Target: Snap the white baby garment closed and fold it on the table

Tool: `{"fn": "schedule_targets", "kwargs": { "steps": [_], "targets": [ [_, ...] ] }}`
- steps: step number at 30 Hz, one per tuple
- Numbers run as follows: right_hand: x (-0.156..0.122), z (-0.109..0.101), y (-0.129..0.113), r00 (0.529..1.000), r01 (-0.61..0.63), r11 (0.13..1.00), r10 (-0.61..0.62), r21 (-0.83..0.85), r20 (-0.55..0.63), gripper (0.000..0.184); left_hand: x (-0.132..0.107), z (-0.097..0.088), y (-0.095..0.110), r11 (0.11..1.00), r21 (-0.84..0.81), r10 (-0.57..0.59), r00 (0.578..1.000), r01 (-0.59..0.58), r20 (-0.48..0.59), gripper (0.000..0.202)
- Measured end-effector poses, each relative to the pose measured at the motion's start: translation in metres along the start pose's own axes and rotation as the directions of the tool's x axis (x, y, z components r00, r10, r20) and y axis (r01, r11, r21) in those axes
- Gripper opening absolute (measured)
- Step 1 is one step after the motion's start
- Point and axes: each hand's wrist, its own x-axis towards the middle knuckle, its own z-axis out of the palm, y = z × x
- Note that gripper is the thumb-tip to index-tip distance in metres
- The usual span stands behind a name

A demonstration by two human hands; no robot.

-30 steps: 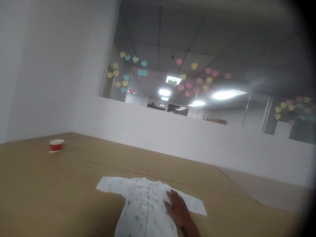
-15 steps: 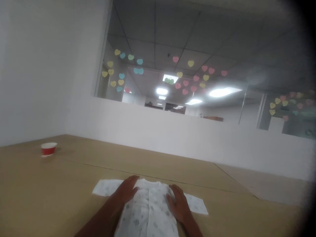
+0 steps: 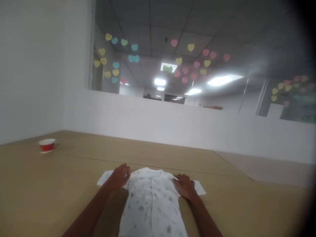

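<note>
A small white baby shirt (image 3: 152,204) with a pale scattered print and a front seam lies spread on the table, collar away from me and sleeves out to both sides. My left hand (image 3: 120,176) is closed over its left sleeve near the shoulder, fingers curled onto the cloth. On the other side my right hand (image 3: 185,186) has its fingers bent over the right sleeve by the shoulder, thumb towards the shirt's body. Both sleeve ends stick out beyond my hands. The shirt's lower end runs out of the frame.
A red and white paper bowl (image 3: 46,145) stands at the back left of the tan table (image 3: 61,184). Behind the table a low white wall (image 3: 138,117) carries a window with heart-shaped notes (image 3: 191,47). A lighter surface (image 3: 266,168) adjoins at the right.
My hands have moved outward from the shirt's chest onto its sleeves, and their fingers have curled in. The view has tilted down slightly, and more of the shirt shows.
</note>
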Motion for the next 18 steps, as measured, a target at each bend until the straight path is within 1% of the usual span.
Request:
{"fn": "schedule_targets", "kwargs": {
  "steps": [2,4,6,8,9,11,13,15,16,17,18],
  "targets": [
    [-0.001,-0.007,0.006,0.999,-0.042,0.999,0.042,-0.025,-0.017,0.039,-0.003,-0.006,0.000,1.000,0.008,-0.020,0.999,0.020,0.025,0.022],
    [0.000,-0.011,0.015,0.996,-0.080,0.995,0.078,-0.064,-0.033,0.038,-0.007,-0.013,-0.002,0.997,0.028,-0.077,0.994,0.076,0.074,0.020],
    [0.002,-0.014,0.028,0.992,-0.122,0.989,0.119,-0.083,-0.041,0.036,-0.011,-0.020,-0.009,0.989,0.056,-0.140,0.983,0.134,0.115,0.023],
    [0.005,-0.015,0.041,0.986,-0.166,0.984,0.164,-0.071,-0.033,0.036,-0.015,-0.025,-0.018,0.983,0.072,-0.180,0.975,0.171,0.131,0.025],
    [0.005,-0.015,0.047,0.982,-0.188,0.981,0.186,-0.055,-0.026,0.037,-0.017,-0.027,-0.022,0.981,0.063,-0.189,0.973,0.182,0.133,0.026],
    [0.006,-0.015,0.058,0.977,-0.213,0.977,0.213,-0.014,-0.009,0.036,-0.020,-0.029,-0.030,0.985,-0.005,-0.170,0.978,0.172,0.119,0.027],
    [0.006,-0.018,0.064,0.976,-0.213,0.976,0.215,0.051,-0.029,0.035,-0.019,-0.031,-0.032,0.983,-0.115,-0.136,0.988,0.143,0.066,0.030],
    [0.009,-0.027,0.063,0.974,-0.191,0.974,0.204,0.120,-0.101,0.038,-0.012,-0.040,-0.027,0.970,-0.211,-0.130,0.991,0.120,-0.034,0.035],
    [0.010,-0.036,0.061,0.965,-0.163,0.974,0.191,0.157,-0.179,0.040,-0.006,-0.049,-0.023,0.963,-0.248,-0.138,0.985,0.110,-0.099,0.037],
    [0.012,-0.047,0.059,0.942,-0.123,0.973,0.177,0.197,-0.284,0.044,0.000,-0.061,-0.017,0.956,-0.279,-0.145,0.975,0.093,-0.170,0.040],
    [0.013,-0.061,0.057,0.902,-0.067,0.969,0.160,0.237,-0.400,0.049,0.007,-0.077,-0.009,0.951,-0.304,-0.141,0.960,0.063,-0.242,0.042]
  ]
}}
